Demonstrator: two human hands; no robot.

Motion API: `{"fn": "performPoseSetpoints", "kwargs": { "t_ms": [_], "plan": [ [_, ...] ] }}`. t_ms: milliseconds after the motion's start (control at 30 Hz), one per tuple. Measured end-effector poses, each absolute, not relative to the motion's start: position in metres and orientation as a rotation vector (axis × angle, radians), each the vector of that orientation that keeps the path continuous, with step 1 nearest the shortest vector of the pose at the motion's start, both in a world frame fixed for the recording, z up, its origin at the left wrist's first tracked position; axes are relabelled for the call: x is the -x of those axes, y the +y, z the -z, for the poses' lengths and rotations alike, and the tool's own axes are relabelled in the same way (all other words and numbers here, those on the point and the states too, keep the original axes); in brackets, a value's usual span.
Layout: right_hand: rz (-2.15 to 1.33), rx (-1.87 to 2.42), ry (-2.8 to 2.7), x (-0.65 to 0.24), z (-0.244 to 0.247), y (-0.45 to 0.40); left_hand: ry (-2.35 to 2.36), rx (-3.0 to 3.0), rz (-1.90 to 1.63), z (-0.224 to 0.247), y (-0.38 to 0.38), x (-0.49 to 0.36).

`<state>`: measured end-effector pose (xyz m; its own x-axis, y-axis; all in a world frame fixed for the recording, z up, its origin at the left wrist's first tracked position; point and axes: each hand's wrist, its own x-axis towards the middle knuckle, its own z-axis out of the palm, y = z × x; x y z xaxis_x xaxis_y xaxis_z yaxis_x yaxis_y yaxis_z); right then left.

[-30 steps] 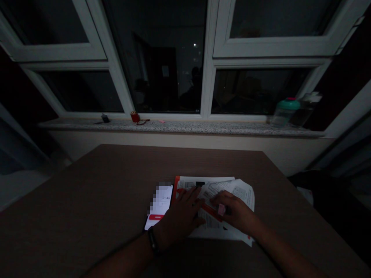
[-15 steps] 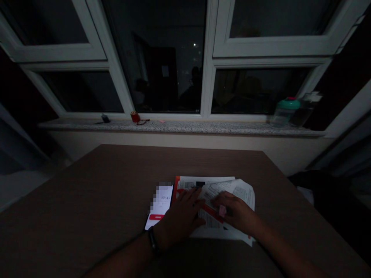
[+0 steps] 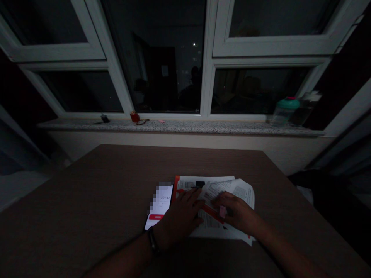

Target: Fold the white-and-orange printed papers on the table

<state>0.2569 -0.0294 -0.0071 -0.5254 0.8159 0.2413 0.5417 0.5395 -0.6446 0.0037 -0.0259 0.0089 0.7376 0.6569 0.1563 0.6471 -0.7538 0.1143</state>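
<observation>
On the table [image 3: 87,193], the printed pages [image 3: 216,188] lie part-folded under the flat, spread left hand [image 3: 185,210], presumably to be steadied, with the right hand [image 3: 236,210] curled over their right part, a phone [image 3: 162,197] just left of them, partly obstructed by the left hand, and a pink item [image 3: 222,211] gripped in the right hand above them.

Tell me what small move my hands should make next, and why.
Perhaps ease the curled white printed page flatter with your right hand: it lies bent and skewed under that hand, while your left hand is spread close by.
</observation>
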Motion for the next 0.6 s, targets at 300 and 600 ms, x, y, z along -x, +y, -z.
{"fn": "performPoseSetpoints", "kwargs": {
  "t_ms": [300,600],
  "plan": [
    [-0.692,1.089,-2.262,-0.2567,0.003,-0.0299,1.083,-2.865,-0.259,-0.0072,-0.025,-0.0034],
    [-0.679,1.098,-2.288,-0.2557,0.0013,-0.03,1.086,-2.87,-0.246,-0.0082,-0.0249,-0.0038]
  ]
}}
